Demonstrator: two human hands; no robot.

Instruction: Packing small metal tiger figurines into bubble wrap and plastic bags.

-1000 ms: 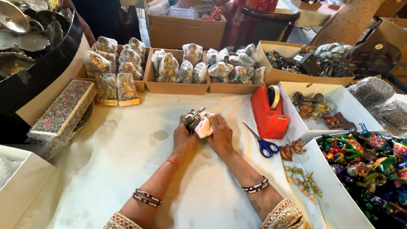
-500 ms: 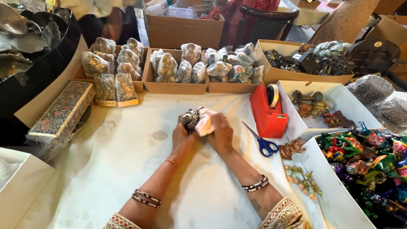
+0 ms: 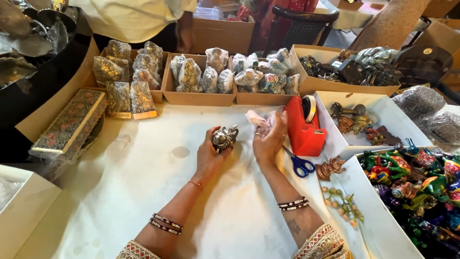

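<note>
Holding figurine and wrap over the counter [image 3: 143, 192].
My left hand [image 3: 209, 156] is gripping a small metal figurine [image 3: 224, 138]; my right hand [image 3: 269, 141] is pinching crumpled plastic wrap [image 3: 258, 120] beside the red tape dispenser [image 3: 303, 129].

Bare white table [image 3: 143, 192] lies open left of and below the left hand [image 3: 208, 158]. The red tape dispenser [image 3: 303, 127] and blue-handled scissors [image 3: 299, 164] crowd the right hand [image 3: 269, 144], seemingly touching. Cardboard trays [image 3: 196, 98] wall the far side.

A dull silver-grey metal figurine [image 3: 224, 138] sits in the left fingers [image 3: 214, 144], and pale pink-white wrapping [image 3: 259, 120] in the right fingers [image 3: 278, 125]. Just beyond the right fingers stands a bright red tape dispenser [image 3: 303, 128]; beside them lie blue-handled scissors [image 3: 299, 164] on the cream-white surface [image 3: 143, 192].
</note>
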